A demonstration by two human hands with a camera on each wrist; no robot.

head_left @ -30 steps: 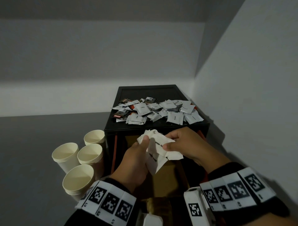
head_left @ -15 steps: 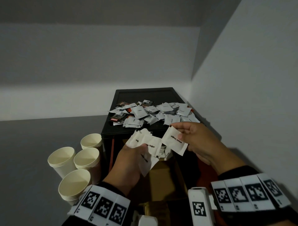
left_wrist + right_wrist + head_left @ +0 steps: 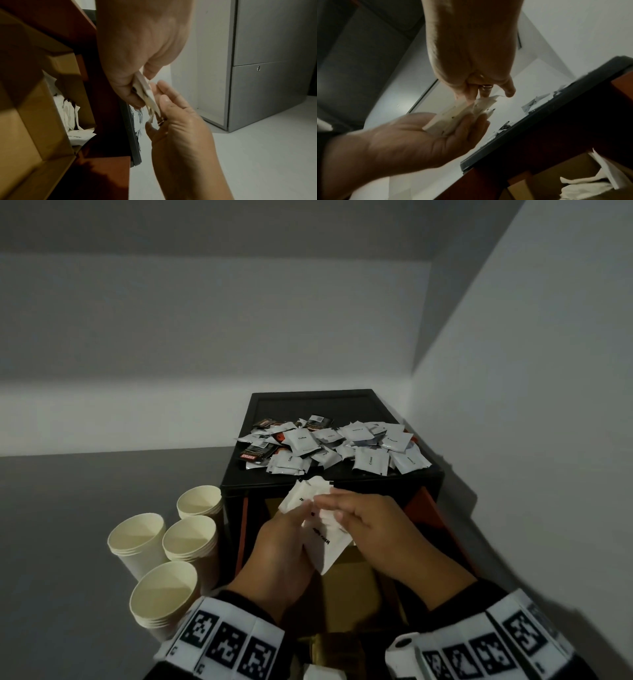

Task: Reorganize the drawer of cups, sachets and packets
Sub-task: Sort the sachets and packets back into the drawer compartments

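Your left hand (image 3: 274, 556) grips flat, crinkled white paper sachets (image 3: 325, 546) (black print); your right hand (image 3: 373, 525), fingers seemingly straight, touches them.

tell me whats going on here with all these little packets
A person is sorting sachets at an open drawer. The left hand grips a bundle of white sachets above the drawer, and the right hand touches that bundle with its fingertips, seemingly squaring it up. More sachets lie in a loose pile on top of the black cabinet, and four stacks of paper cups stand to its left.
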